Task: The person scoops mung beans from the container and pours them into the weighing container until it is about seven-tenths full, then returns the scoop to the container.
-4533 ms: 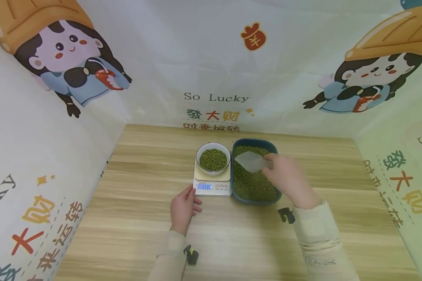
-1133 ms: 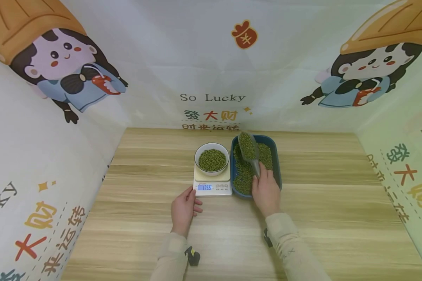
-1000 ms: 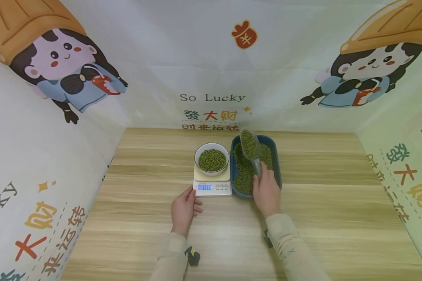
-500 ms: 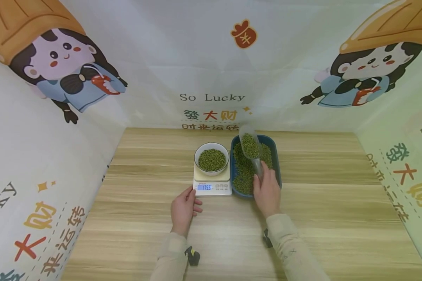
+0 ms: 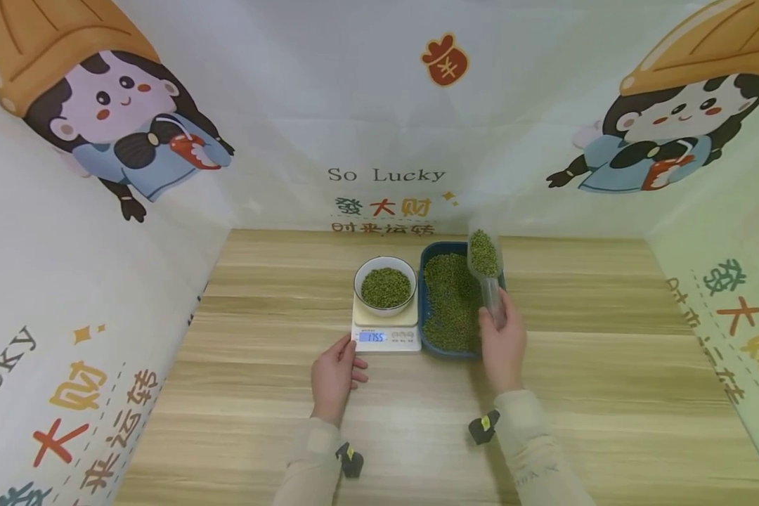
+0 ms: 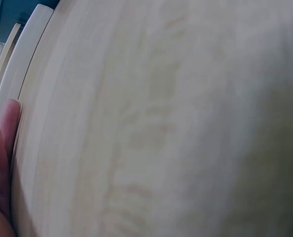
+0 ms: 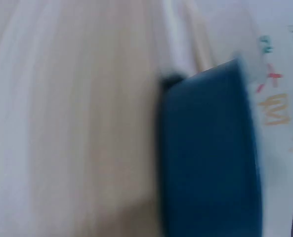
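My right hand [image 5: 504, 344] grips the handle of a clear scoop [image 5: 490, 292], which carries small green beans like mung beans and hangs above the right side of a dark blue tub [image 5: 445, 351]. More of these beans spread over the tub's floor. To the left, a white bowl [image 5: 386, 311] partly filled with beans sits on a white kitchen scale [image 5: 407, 344], whose lit display seems to read 175.5. My left hand [image 5: 334, 376] touches the scale's front left corner with relaxed fingers; in the left wrist view its fingertips [image 6: 9, 111] lie against the scale's edge.
Wood-grain table [image 5: 253, 316] under everything. A printed white cloth [image 5: 278, 140] walls the back and both sides. The tub stands close against the scale's right side. Black wrist cameras [image 5: 483, 427] sit on both sleeves. The right wrist view is blurred, mostly tub wall.
Earlier the scoop was empty over the tub; it then filled with beans. Since half a second ago my right hand has carried it rightward. The display rose from about 173.5. My left hand stays put.
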